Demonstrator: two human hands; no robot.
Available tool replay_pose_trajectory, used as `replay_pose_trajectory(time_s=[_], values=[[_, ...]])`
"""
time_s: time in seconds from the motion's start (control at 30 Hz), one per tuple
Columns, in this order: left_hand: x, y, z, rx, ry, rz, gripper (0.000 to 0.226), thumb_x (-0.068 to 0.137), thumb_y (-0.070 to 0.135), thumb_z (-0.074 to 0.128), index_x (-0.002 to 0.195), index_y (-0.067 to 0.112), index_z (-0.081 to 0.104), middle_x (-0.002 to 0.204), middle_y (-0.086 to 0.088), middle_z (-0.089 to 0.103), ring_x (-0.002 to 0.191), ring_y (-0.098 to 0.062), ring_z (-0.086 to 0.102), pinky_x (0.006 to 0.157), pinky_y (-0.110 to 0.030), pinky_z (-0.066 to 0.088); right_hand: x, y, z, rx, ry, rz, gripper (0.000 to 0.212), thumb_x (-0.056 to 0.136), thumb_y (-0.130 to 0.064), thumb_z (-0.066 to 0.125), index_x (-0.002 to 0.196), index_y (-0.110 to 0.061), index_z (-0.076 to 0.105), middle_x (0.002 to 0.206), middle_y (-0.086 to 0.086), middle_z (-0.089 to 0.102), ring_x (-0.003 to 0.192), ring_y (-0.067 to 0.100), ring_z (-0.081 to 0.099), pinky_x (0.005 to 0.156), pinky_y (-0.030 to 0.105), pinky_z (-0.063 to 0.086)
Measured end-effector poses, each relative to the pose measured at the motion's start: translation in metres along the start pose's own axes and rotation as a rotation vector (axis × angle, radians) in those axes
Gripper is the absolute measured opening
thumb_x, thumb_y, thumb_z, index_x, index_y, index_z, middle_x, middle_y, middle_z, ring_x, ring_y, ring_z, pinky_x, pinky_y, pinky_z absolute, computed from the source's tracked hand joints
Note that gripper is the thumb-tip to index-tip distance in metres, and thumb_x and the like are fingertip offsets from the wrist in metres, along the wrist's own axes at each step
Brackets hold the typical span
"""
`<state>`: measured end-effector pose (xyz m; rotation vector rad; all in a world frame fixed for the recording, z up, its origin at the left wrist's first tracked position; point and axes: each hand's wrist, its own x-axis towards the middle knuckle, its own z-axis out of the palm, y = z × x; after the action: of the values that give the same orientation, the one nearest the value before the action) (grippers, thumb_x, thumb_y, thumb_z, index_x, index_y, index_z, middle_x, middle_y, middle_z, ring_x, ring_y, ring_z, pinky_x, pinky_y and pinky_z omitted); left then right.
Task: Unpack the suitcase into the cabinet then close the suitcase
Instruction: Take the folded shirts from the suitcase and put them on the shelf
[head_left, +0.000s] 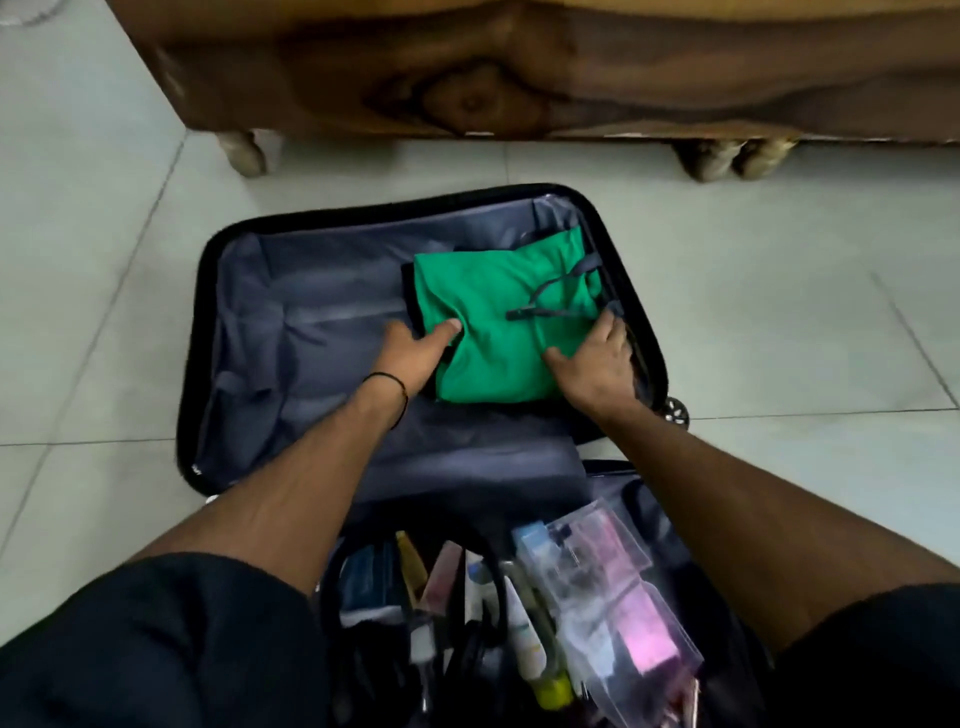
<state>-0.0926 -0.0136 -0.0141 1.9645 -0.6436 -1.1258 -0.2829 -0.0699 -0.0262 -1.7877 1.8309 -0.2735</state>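
A black suitcase (208, 291) lies open on the tiled floor, its grey lining showing. A folded green garment (493, 332) sits in the right part of the far half, on top of a dark folded piece. My left hand (415, 353) grips the garment's left edge, thumb on top and fingers tucked under. My right hand (597, 358) holds its right edge, fingers curled over the side by a grey strap (550, 306). The near half holds toiletries (524, 634) and a clear plastic pouch (618, 587). The wooden cabinet (519, 67) stands just beyond the suitcase.
The cabinet rests on short round feet (244, 150) over pale floor tiles (779, 312). A suitcase wheel (675, 413) sticks out at the right. My knees in dark shorts (156, 649) frame the near half.
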Motion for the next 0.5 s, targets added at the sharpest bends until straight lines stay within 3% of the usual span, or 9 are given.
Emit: replay_pose_trajectory(time_s=[0.07,0.17,0.3,0.4,0.5], values=[[0.023,-0.008,0.011,-0.049,0.003,0.001,0.067,0.085,0.041,0.073,0.132,-0.001,0.048,0.126,-0.001,0.056,0.115,-0.020,0.058,0.091,-0.029,0.047,0.015,0.004,0.014,-0.026,0.060,-0.054,0.096,0.091,-0.043,0.062,0.157,0.000,0.006,0.163,0.019,0.015,0.147,0.039,0.016,0.119,0.044,0.013],[0.040,-0.016,0.022,-0.114,0.011,-0.030,0.063,0.079,0.041,0.079,0.124,0.003,0.059,0.122,-0.007,0.065,0.106,-0.023,0.065,0.093,-0.036,0.053,0.027,0.003,0.023,0.010,0.112,-0.084,0.095,0.090,-0.043,0.063,0.156,-0.001,0.009,0.161,0.018,0.022,0.144,0.040,0.020,0.117,0.044,0.014],[0.044,-0.021,0.025,-0.259,-0.020,-0.082,0.048,0.078,0.032,0.081,0.112,0.008,0.058,0.111,-0.003,0.067,0.094,-0.021,0.067,0.080,-0.033,0.056,0.031,0.004,0.020,0.039,0.139,-0.098,0.092,0.088,-0.039,0.067,0.155,-0.001,0.015,0.156,0.020,0.028,0.141,0.041,0.029,0.115,0.045,0.022],[0.047,-0.018,0.015,-0.336,-0.089,-0.125,0.051,0.072,0.036,0.085,0.110,0.009,0.065,0.105,-0.003,0.073,0.085,-0.017,0.071,0.065,-0.026,0.055,0.035,0.003,0.015,0.068,0.131,-0.119,0.085,0.088,-0.033,0.068,0.151,0.002,0.023,0.151,0.024,0.033,0.135,0.042,0.038,0.111,0.045,0.031],[0.048,-0.017,0.014,-0.288,-0.136,-0.133,0.050,0.070,0.032,0.087,0.111,0.010,0.069,0.103,-0.007,0.075,0.087,-0.021,0.073,0.071,-0.031,0.058,0.039,0.000,0.011,0.059,0.123,-0.082,0.072,0.089,-0.032,0.066,0.139,0.006,0.032,0.143,0.028,0.038,0.128,0.046,0.044,0.106,0.045,0.036]])
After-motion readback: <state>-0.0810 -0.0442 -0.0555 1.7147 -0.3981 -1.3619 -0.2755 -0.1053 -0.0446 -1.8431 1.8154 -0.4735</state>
